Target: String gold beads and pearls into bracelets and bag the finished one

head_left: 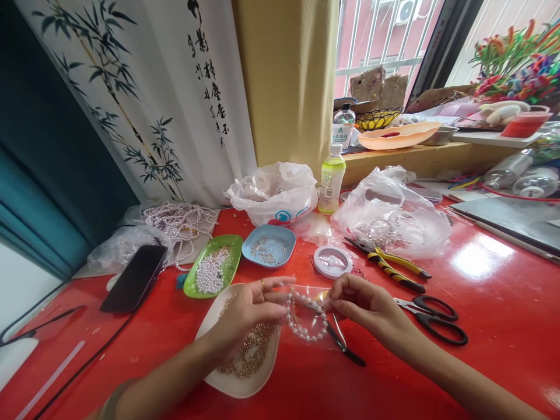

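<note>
The head view shows a white dish (258, 382) of gold beads (242, 366) nearest, then the left hand (254, 310) and right hand (361, 297) pinching a clear bag (313, 321) with a pearl bracelet (305, 336) between them, then a green bead tray (234, 258).

Your spot reads as a jewellery-craft corner in a homelike room. On or over your red tabletop (494, 344): pearly bracelet (303, 335), green bead tray (236, 251), long-nose pliers (385, 262), black-handled scissors (417, 309). Ahead of you, bamboo-print curtain (175, 87) and barred window (371, 35) look domestic.
</note>
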`<state>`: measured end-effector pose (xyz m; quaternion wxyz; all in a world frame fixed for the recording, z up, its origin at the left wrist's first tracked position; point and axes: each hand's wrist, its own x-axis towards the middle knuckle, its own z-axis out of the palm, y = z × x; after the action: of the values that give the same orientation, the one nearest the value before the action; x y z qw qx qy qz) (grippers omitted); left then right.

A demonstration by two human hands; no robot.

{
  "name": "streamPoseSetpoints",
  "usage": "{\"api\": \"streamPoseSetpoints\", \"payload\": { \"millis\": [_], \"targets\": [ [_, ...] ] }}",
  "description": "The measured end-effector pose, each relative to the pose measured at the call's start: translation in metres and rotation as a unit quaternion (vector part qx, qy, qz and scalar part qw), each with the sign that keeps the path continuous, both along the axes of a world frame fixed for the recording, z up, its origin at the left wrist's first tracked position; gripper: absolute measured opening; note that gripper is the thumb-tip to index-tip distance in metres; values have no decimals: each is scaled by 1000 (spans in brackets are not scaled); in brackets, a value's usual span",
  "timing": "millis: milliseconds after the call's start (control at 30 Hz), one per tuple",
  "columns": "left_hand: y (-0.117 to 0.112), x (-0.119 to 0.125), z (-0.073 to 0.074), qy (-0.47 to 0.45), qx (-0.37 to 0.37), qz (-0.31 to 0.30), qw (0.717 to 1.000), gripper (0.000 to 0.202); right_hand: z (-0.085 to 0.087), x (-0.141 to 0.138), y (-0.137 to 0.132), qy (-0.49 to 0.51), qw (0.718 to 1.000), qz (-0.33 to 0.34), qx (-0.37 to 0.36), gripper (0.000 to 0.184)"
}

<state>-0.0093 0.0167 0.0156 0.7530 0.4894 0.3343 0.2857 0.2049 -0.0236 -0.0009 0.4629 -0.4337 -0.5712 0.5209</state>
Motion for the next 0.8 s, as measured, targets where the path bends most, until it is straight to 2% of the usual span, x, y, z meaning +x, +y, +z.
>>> {"api": "streamPoseSetpoints", "payload": {
  "millis": [167,233,433,667,733,800],
  "targets": [
    [1,0,-6,35,23,9,999,45,-1,-1,-1,10,1000,8,13,12],
    [2,0,-8,40,26,11,999,45,1,-1,-2,15,1000,11,8,20],
    [4,0,-10,42,34,19,998,43,8,0,-3,-1,999,-39,-17,22],
    [3,0,-7,69,39,19,997,43,7,-2,1,-97,994,-41,-15,24],
    [3,0,-6,85,43,34,995,42,14,5,4,-115,990,-77,8,25],
    [4,0,-4,98,48,53,993,40,23,21,8,-115,977,-173,38,24]
  ]
}}
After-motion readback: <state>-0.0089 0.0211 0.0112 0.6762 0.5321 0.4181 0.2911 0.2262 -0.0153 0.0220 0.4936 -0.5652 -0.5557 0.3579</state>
